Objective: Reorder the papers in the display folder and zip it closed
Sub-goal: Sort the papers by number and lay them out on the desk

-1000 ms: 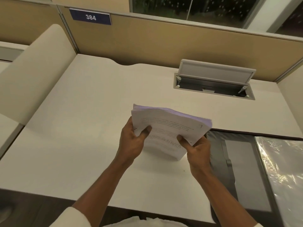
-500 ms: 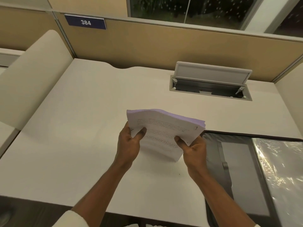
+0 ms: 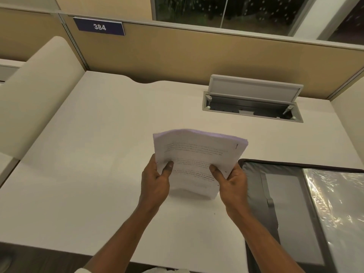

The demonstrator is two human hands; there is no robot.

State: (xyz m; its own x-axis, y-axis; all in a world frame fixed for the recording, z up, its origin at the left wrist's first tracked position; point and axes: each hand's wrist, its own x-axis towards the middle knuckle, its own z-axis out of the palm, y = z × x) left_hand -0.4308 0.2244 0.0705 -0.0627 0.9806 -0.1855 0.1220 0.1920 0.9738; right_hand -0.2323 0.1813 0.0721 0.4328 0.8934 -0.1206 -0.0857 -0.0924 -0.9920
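A stack of printed white papers [image 3: 197, 154] stands on its lower edge on the desk, tilted back, in the middle of the view. My left hand [image 3: 155, 180] grips its left side with the thumb on the front sheet. My right hand [image 3: 232, 184] grips the right side the same way. The display folder [image 3: 285, 203] lies open flat on the desk at the right, dark grey inside with a shiny clear plastic sleeve [image 3: 338, 209] on its right half. Its lower part runs out of view.
The white desk [image 3: 98, 154] spreads wide to the left of the papers. An open cable hatch [image 3: 252, 107] with a raised lid sits at the back right. Tan partition panels [image 3: 197, 56] close the back; cream dividers stand at both sides.
The stack has straightened a little between my hands, its sheets more squared up. The camera tilted slightly, so everything sits a bit lower and to the left in view.
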